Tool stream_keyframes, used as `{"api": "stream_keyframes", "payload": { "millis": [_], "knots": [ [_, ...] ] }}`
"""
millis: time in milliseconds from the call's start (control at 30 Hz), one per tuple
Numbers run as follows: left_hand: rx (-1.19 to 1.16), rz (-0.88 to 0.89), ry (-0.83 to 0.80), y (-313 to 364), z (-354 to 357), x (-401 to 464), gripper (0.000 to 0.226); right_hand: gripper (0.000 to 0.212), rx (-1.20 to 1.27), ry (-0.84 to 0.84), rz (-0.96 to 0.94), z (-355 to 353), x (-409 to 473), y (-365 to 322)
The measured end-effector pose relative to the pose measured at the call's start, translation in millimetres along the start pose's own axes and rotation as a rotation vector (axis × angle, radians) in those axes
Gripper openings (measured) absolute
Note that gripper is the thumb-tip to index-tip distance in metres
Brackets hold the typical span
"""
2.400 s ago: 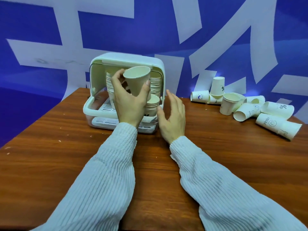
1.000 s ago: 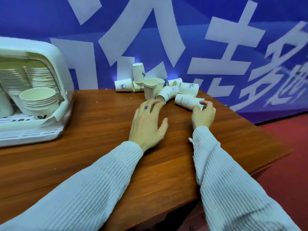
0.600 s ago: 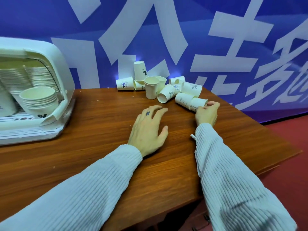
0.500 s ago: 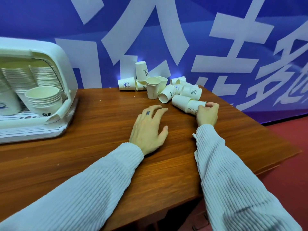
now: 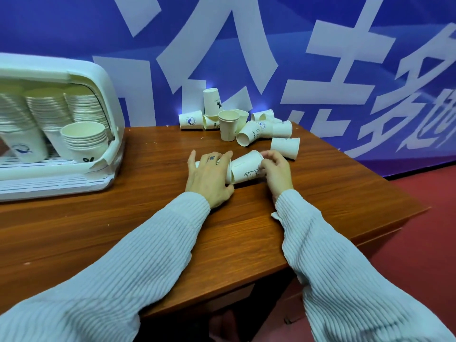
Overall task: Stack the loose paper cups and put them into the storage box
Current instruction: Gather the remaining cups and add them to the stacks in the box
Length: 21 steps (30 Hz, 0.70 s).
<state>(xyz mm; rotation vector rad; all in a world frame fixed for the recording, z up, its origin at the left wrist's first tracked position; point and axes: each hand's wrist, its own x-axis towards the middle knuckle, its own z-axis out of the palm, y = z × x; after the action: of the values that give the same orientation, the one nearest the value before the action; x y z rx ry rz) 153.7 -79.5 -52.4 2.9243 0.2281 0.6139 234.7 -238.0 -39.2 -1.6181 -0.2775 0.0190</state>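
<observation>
Held cup [image 5: 246, 166]: lying on its side at frame centre, white paper, small line drawing printed near the rim, mouth pointing left.
Left hand [image 5: 209, 176]: resting over a second cup, fingers spread, thumb touching the held cup's rim.
Right hand [image 5: 276, 171]: fingertips pinching the held cup's base.
Loose cups [image 5: 229, 124]: lying and standing in a heap upper centre, roughly ten, exact count unclear.
Storage box [image 5: 98, 77]: sitting at left, open, holding four stacks.
Table [image 5: 148, 218]: wooden.
</observation>
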Motion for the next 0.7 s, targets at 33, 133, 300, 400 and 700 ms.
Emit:
{"api": "stream_keyframes", "payload": {
  "millis": [33, 133, 300, 400, 700],
  "knots": [
    [-0.009, 0.010, -0.007, 0, -2, -2, 0.086, 0.022, 0.006, -0.004, 0.000, 0, -3, -1],
    [-0.002, 0.044, -0.017, -3, -8, -8, 0.087, 0.020, 0.019, -0.030, -0.023, 4, -11, -6],
    [-0.037, 0.013, 0.056, -18, -31, -19, 0.087, 0.024, 0.120, 0.086, -0.100, 14, -20, -22],
    [-0.198, -0.078, 0.240, -38, -61, -29, 0.088, 0.020, 0.189, 0.142, -0.191, 34, -25, -41],
    [-0.624, -0.364, 0.859, -134, -154, -77, 0.080, 0.009, 0.079, -0.198, -0.606, 177, -55, -111]
  ]
}}
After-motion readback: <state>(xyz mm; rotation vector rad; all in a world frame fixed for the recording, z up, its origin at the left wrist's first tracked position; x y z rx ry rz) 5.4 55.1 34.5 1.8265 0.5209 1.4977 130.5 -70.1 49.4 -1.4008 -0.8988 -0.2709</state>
